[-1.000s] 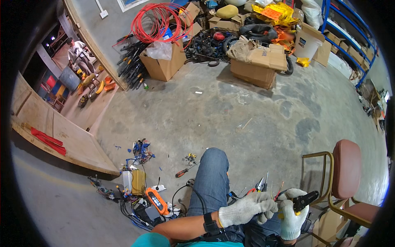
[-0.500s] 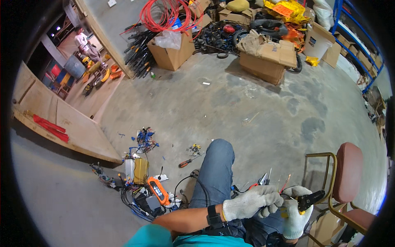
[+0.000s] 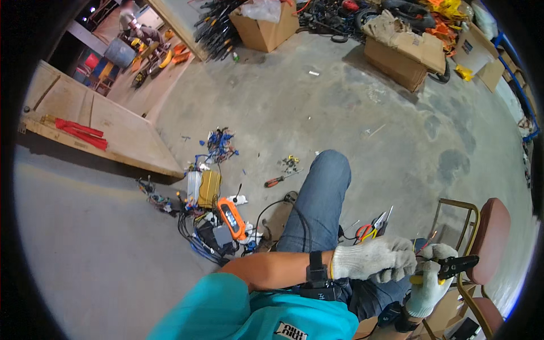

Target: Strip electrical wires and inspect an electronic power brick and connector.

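Observation:
White knitted gloves cover both my hands, close together over my lap. My left hand [image 3: 375, 259] is closed, its fingertips pinched round a thin electrical wire that is mostly hidden. My right hand [image 3: 432, 283] grips a wire stripper [image 3: 460, 264] with a black head and yellow handles, the head pointing right. Between and just beyond the hands stick up thin wires, one ending in bare copper strands [image 3: 433, 234]. On the floor past my left hand lie red-handled pliers [image 3: 364, 231] and yellow-handled pliers [image 3: 374, 228].
Left of my knee [image 3: 328, 175] lie an orange handheld device [image 3: 231, 218], a gold metal box [image 3: 209, 188], tangled cables [image 3: 218, 146] and a screwdriver [image 3: 275, 182]. A red-padded chair [image 3: 490, 241] stands close on the right. Cardboard boxes [image 3: 396, 62] and a door [image 3: 113, 127] are farther off.
The view has shifted, so the floor items appear higher and farther right. My right hand keeps the wire stripper; both hands stay close together.

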A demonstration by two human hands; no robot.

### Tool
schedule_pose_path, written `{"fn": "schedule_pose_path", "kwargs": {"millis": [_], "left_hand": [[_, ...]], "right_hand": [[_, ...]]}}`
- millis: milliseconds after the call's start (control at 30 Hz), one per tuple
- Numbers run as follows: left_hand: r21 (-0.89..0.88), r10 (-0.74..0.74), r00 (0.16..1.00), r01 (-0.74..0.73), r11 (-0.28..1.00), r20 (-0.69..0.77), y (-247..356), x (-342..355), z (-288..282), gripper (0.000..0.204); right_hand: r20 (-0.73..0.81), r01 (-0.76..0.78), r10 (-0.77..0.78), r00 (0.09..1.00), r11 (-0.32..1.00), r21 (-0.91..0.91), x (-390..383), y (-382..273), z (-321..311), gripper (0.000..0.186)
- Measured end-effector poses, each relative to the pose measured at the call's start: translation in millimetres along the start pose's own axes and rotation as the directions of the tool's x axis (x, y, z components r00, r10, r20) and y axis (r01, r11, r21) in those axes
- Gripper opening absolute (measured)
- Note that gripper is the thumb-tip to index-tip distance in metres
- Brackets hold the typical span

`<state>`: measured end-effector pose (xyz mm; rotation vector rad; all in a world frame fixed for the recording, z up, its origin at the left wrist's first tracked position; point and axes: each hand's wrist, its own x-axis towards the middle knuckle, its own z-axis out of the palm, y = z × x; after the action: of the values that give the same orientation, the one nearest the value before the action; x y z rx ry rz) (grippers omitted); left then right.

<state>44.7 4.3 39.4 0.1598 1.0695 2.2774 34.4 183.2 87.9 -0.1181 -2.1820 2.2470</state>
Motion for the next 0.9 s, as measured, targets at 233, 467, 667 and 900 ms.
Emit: {"fn": "schedule_pose_path", "kwargs": {"millis": [233, 467, 667, 900], "left_hand": [[0.012, 0.001, 1.000, -0.001, 1.000, -0.029, 10, -7, 2, 0.041], [0.035, -0.055, 0.998, 0.055, 0.998, -0.026, 9, -5, 6, 0.028], [0.100, -0.069, 0.995, 0.075, 0.992, -0.069, 9, -4, 8, 0.023], [0.129, 0.006, 0.999, -0.001, 0.992, -0.034, 6, -3, 9, 0.019]], "right_hand": [[0.058, 0.002, 0.001, 0.998, 0.999, -0.050, -2, 1, -2, 0.027], [0.032, 0.010, -0.006, 0.999, 0.994, -0.108, -6, 5, -8, 0.031], [0.097, 0.016, -0.007, 0.995, 0.996, -0.087, -1, 15, -24, 0.032], [0.219, 0.113, -0.120, 0.968, 0.993, 0.045, 3, 15, -19, 0.030]]}}
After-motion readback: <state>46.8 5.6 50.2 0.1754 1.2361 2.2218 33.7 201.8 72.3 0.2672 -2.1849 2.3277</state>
